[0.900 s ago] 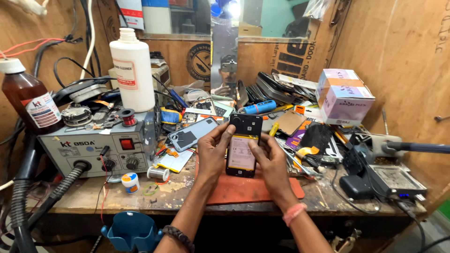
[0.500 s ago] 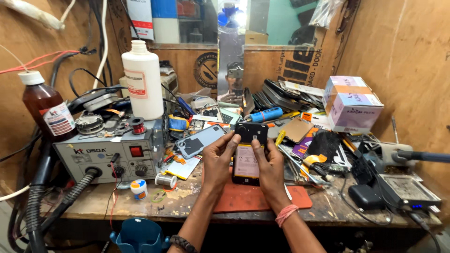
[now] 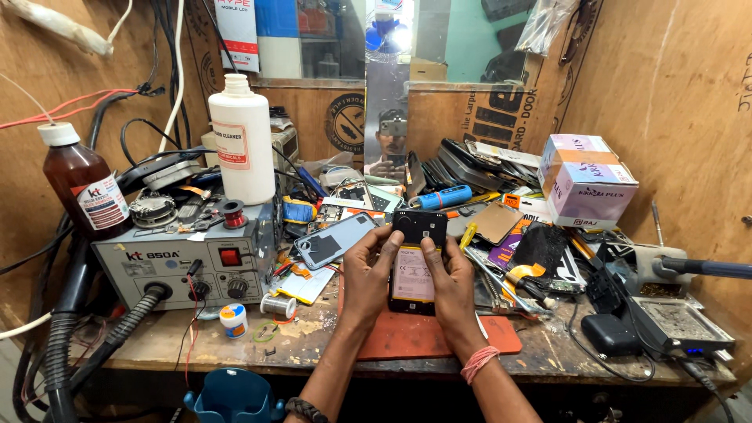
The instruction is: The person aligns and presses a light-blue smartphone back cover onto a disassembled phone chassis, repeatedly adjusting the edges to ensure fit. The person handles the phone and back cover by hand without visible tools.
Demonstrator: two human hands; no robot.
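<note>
Standing at the back of a cluttered wooden workbench (image 3: 157, 345) are a white plastic bottle (image 3: 242, 141), contents hidden, and a brown bottle (image 3: 84, 182) holding dark liquid. A blue cup (image 3: 233, 395) is cut off at the bottom edge. Above an orange mat (image 3: 427, 335), the left hand (image 3: 368, 274) and right hand (image 3: 454, 286) curl closed around an opened black phone (image 3: 415, 262), back cover off, pale battery showing, thumbs pressing near its camera.

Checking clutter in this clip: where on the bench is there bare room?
Bare: the red mat right of the hands; front edge of the bench past the solder spool. Crowded: behind the phone, both sides.
</note>
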